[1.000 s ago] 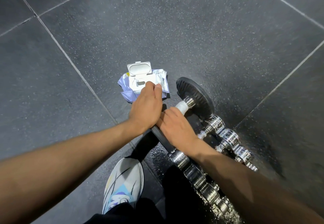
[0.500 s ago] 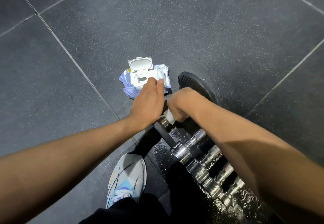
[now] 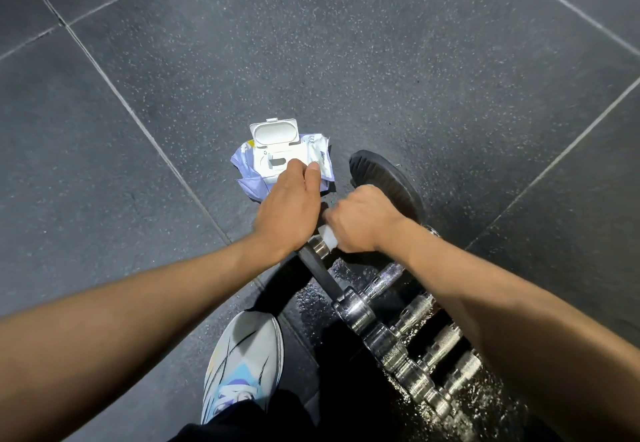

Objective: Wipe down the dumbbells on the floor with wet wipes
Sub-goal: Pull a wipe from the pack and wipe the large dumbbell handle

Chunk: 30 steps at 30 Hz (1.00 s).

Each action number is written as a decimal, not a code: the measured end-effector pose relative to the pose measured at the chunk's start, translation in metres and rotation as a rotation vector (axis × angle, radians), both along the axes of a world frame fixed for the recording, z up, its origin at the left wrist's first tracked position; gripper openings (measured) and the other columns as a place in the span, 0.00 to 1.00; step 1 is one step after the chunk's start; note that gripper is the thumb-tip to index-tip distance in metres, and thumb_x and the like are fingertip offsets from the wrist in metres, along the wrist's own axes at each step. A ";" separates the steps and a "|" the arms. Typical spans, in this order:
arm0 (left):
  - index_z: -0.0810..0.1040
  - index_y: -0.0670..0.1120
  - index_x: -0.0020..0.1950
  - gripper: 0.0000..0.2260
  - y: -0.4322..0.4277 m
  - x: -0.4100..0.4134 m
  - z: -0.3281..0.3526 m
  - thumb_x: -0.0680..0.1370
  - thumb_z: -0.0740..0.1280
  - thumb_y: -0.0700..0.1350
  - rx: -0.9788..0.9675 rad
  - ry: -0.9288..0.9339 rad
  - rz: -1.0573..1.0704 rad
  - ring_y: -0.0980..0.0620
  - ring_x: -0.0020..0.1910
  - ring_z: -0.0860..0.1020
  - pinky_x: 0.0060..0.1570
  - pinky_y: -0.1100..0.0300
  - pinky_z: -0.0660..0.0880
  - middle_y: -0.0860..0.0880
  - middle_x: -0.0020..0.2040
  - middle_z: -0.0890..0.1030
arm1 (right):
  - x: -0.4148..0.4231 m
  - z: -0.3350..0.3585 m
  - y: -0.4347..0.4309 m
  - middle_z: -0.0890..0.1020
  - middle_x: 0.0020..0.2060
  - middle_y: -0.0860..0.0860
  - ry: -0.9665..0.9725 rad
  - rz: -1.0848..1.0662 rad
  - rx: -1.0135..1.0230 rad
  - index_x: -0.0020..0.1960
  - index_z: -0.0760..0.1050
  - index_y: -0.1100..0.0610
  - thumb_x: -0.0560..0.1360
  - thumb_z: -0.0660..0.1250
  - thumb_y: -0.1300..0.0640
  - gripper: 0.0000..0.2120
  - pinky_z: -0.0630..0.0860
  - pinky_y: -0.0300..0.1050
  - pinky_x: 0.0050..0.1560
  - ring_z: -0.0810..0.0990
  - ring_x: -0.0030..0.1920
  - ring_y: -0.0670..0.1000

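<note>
While I crouch over the dark speckled tiled floor [image 3: 381, 60], my right hand [image 3: 363, 221] is closed around a white wet wipe [image 3: 328, 238] wrapped on the chrome bar of the black-plated dumbbell [image 3: 384, 178]. My left hand [image 3: 289, 209] rests curled on that dumbbell's near black plate [image 3: 320, 268]. Just beyond it lies a purple wipe pack with its white flip lid open [image 3: 273, 150]. Further chrome dumbbells [image 3: 408, 348] lie on the wet floor beside my white trainer [image 3: 242, 362].

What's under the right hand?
A white wet wipe pokes out beneath the right hand, wrapped on the dumbbell's chrome bar. The rest of the wipe and bar is covered.
</note>
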State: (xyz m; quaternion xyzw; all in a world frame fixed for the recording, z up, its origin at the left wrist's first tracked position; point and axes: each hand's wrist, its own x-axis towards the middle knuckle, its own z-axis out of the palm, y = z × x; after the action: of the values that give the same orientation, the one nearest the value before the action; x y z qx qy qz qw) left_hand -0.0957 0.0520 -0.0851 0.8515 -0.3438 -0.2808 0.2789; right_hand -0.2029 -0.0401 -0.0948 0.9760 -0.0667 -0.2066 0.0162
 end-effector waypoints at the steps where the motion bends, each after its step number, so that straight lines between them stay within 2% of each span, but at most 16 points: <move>1: 0.68 0.47 0.50 0.15 0.000 -0.001 0.004 0.86 0.49 0.54 -0.008 0.020 0.012 0.43 0.49 0.73 0.48 0.49 0.68 0.49 0.48 0.73 | -0.007 -0.011 0.002 0.79 0.27 0.51 -0.122 0.005 0.001 0.35 0.71 0.54 0.68 0.66 0.59 0.05 0.69 0.45 0.32 0.77 0.27 0.55; 3: 0.68 0.45 0.50 0.14 0.000 -0.003 0.008 0.86 0.49 0.52 -0.019 0.008 -0.005 0.41 0.50 0.73 0.50 0.45 0.71 0.46 0.49 0.75 | -0.015 -0.027 0.005 0.76 0.25 0.52 -0.336 0.007 0.009 0.34 0.73 0.56 0.71 0.62 0.63 0.08 0.67 0.46 0.31 0.74 0.25 0.54; 5: 0.66 0.46 0.49 0.12 0.001 -0.003 0.009 0.87 0.49 0.50 -0.017 -0.005 -0.025 0.40 0.51 0.73 0.52 0.41 0.71 0.44 0.50 0.74 | -0.021 -0.038 0.014 0.73 0.28 0.53 -0.516 -0.042 -0.004 0.37 0.72 0.57 0.77 0.53 0.66 0.15 0.67 0.50 0.35 0.72 0.30 0.55; 7: 0.66 0.46 0.48 0.14 0.000 -0.001 0.010 0.86 0.49 0.52 -0.026 0.005 0.005 0.41 0.50 0.74 0.53 0.43 0.71 0.45 0.49 0.75 | -0.024 -0.042 0.025 0.72 0.31 0.52 -0.618 -0.088 -0.012 0.40 0.72 0.57 0.74 0.56 0.71 0.12 0.67 0.52 0.39 0.70 0.34 0.55; 9: 0.67 0.46 0.49 0.15 -0.002 0.000 0.008 0.86 0.50 0.54 -0.027 0.015 0.031 0.42 0.50 0.74 0.52 0.46 0.71 0.46 0.48 0.75 | -0.028 -0.049 0.032 0.73 0.35 0.53 -0.639 -0.102 -0.012 0.45 0.74 0.58 0.72 0.61 0.71 0.10 0.70 0.53 0.46 0.71 0.38 0.56; 11: 0.67 0.46 0.49 0.15 -0.001 0.000 0.008 0.86 0.50 0.54 -0.028 0.020 0.027 0.43 0.50 0.74 0.50 0.48 0.70 0.46 0.49 0.75 | -0.034 -0.055 0.038 0.75 0.40 0.54 -0.614 -0.092 -0.006 0.52 0.75 0.59 0.75 0.62 0.69 0.10 0.70 0.55 0.56 0.73 0.43 0.58; 13: 0.66 0.47 0.48 0.13 0.000 -0.002 0.007 0.87 0.50 0.52 -0.032 0.002 -0.014 0.43 0.50 0.73 0.52 0.46 0.70 0.46 0.49 0.74 | -0.041 -0.057 0.044 0.77 0.46 0.56 -0.636 -0.062 0.028 0.57 0.75 0.62 0.80 0.60 0.66 0.08 0.70 0.56 0.62 0.76 0.48 0.59; 15: 0.66 0.47 0.49 0.12 0.001 -0.002 0.009 0.87 0.50 0.50 -0.036 -0.012 -0.037 0.42 0.51 0.73 0.53 0.43 0.71 0.44 0.50 0.75 | -0.045 -0.058 0.050 0.79 0.51 0.59 -0.649 -0.032 0.060 0.61 0.75 0.66 0.83 0.56 0.64 0.12 0.69 0.58 0.66 0.77 0.53 0.62; 19: 0.70 0.43 0.56 0.17 0.000 0.001 0.006 0.86 0.50 0.54 -0.014 -0.010 -0.030 0.43 0.50 0.75 0.48 0.51 0.69 0.43 0.52 0.77 | -0.047 -0.058 0.049 0.78 0.54 0.61 -0.667 -0.005 0.062 0.63 0.75 0.67 0.84 0.54 0.64 0.14 0.66 0.60 0.70 0.77 0.57 0.63; 21: 0.70 0.44 0.52 0.17 0.000 0.001 0.005 0.86 0.50 0.56 -0.027 0.009 0.007 0.44 0.48 0.75 0.49 0.49 0.71 0.46 0.50 0.78 | -0.046 -0.054 0.046 0.79 0.50 0.59 -0.668 0.032 0.035 0.61 0.75 0.66 0.84 0.55 0.64 0.12 0.71 0.58 0.64 0.77 0.53 0.61; 23: 0.68 0.46 0.49 0.17 0.000 0.000 0.006 0.85 0.50 0.56 -0.022 0.026 0.033 0.43 0.49 0.74 0.51 0.47 0.72 0.47 0.47 0.77 | -0.036 -0.044 0.041 0.78 0.40 0.56 -0.610 0.052 0.012 0.52 0.75 0.62 0.78 0.63 0.66 0.04 0.74 0.55 0.51 0.76 0.43 0.59; 25: 0.68 0.47 0.48 0.16 0.000 -0.002 0.006 0.85 0.50 0.57 -0.009 0.022 0.028 0.43 0.50 0.74 0.51 0.47 0.72 0.47 0.48 0.77 | -0.020 -0.034 0.037 0.75 0.30 0.54 -0.502 0.019 0.011 0.40 0.74 0.60 0.65 0.75 0.68 0.10 0.71 0.50 0.36 0.75 0.31 0.57; 26: 0.68 0.47 0.48 0.16 0.000 -0.002 0.007 0.85 0.50 0.57 -0.007 0.019 0.026 0.43 0.50 0.74 0.51 0.47 0.71 0.48 0.48 0.77 | -0.012 -0.026 0.034 0.74 0.26 0.54 -0.446 0.031 0.034 0.35 0.74 0.60 0.59 0.78 0.68 0.13 0.68 0.46 0.31 0.75 0.26 0.56; 27: 0.68 0.47 0.48 0.16 0.000 -0.003 0.008 0.85 0.50 0.57 -0.011 0.016 0.025 0.43 0.50 0.74 0.51 0.47 0.71 0.48 0.49 0.77 | -0.003 -0.018 0.032 0.76 0.25 0.55 -0.367 0.048 0.071 0.34 0.74 0.61 0.57 0.79 0.67 0.14 0.66 0.45 0.29 0.75 0.25 0.56; 28: 0.68 0.47 0.48 0.17 0.000 -0.002 0.007 0.85 0.50 0.57 -0.014 0.016 0.025 0.43 0.50 0.74 0.51 0.48 0.71 0.48 0.49 0.77 | 0.005 -0.008 0.031 0.79 0.29 0.56 -0.215 0.064 0.118 0.39 0.77 0.60 0.62 0.79 0.63 0.12 0.67 0.45 0.31 0.79 0.28 0.58; 30: 0.69 0.47 0.48 0.17 0.000 -0.002 0.007 0.85 0.50 0.57 -0.016 0.021 0.029 0.43 0.50 0.74 0.52 0.48 0.71 0.48 0.49 0.77 | 0.019 0.010 0.026 0.82 0.45 0.53 0.161 0.013 0.142 0.54 0.78 0.57 0.74 0.72 0.53 0.11 0.70 0.47 0.41 0.81 0.45 0.59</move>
State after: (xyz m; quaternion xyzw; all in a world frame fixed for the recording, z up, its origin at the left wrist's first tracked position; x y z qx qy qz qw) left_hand -0.0976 0.0516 -0.0779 0.8512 -0.3310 -0.2828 0.2931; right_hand -0.1836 -0.0146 -0.0850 0.9553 -0.0439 -0.2886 -0.0462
